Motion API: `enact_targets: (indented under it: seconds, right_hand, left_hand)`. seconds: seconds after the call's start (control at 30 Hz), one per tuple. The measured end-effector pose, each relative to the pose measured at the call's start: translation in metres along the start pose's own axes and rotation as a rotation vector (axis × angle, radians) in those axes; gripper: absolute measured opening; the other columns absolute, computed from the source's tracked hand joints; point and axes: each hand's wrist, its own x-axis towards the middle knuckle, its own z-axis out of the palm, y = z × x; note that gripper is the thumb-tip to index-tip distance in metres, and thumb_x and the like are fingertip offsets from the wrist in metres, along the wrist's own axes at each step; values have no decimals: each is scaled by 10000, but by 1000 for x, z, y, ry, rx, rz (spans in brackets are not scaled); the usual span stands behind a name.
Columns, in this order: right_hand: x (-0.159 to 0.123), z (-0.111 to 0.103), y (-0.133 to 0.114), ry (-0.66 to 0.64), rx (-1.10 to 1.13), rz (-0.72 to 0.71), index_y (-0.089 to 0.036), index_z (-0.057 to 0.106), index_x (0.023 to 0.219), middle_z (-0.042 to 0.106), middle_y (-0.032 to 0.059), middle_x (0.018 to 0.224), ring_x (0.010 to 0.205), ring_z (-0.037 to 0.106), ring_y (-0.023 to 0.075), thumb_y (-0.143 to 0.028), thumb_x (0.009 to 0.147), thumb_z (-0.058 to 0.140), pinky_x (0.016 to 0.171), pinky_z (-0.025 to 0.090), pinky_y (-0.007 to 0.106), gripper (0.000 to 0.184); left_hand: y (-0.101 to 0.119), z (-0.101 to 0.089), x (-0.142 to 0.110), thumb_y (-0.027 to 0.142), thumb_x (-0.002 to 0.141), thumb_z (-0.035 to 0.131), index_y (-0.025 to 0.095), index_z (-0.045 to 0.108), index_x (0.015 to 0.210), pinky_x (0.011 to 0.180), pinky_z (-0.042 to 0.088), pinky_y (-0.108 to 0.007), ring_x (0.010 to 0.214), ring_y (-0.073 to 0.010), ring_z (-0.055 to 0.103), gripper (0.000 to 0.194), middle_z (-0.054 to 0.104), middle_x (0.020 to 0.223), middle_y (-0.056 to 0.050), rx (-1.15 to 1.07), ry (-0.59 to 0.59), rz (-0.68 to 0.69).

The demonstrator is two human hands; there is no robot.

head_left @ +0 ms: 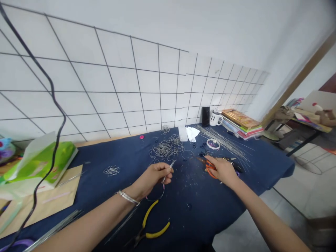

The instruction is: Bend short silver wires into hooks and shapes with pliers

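My left hand [154, 176] is closed in a pinch on a thin wire ring [155, 196] that hangs below the fingers, with a short metal end poking up past the thumb. A silver bracelet sits on that wrist. My right hand [220, 168] reaches out to the right and lies on orange-handled pliers [209, 168] on the dark blue tablecloth [199, 199], fingers curled over the handles. Yellow-handled pliers [151, 227] lie near the front edge, below my left hand.
A heap of wire rings [166, 147] and a smaller cluster [111, 170] lie on the cloth. Straight wires [228, 143], a small dish of beads [213, 144], a white mug [215, 118], stacked books [243, 123] and a green bag [39, 162] surround them. A black cable [54, 105] hangs at left.
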Motion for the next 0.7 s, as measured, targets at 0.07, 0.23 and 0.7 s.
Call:
enact_targets:
  seconds: [0.07, 0.23, 0.7]
  right_hand:
    - [-6, -2, -1, 0, 175, 39, -280, 363, 1261, 585, 55, 972, 864, 545, 207, -327, 789, 462, 745, 397, 301, 484]
    - [-23, -15, -1, -132, 717, 99, -234, 424, 1151, 550, -11, 752, 644, 528, 131, -231, 758, 473, 594, 411, 233, 396]
    - [-43, -43, 17, -221, 1011, 75, -178, 456, 864, 434, -13, 760, 666, 412, 102, -460, 826, 422, 615, 379, 233, 287]
  left_hand:
    - [3, 19, 20, 347, 720, 604, 124, 575, 780, 604, 444, -241, 574, -97, 554, 233, 581, 705, -33, -8, -30, 5]
    - [10, 60, 63, 358, 707, 613, 120, 569, 787, 565, 454, -241, 528, -88, 543, 255, 585, 701, -41, 3, -94, 18]
    - [29, 122, 96, 361, 706, 618, 113, 599, 833, 561, 451, -229, 540, -86, 552, 280, 598, 711, -48, 99, -309, 17]
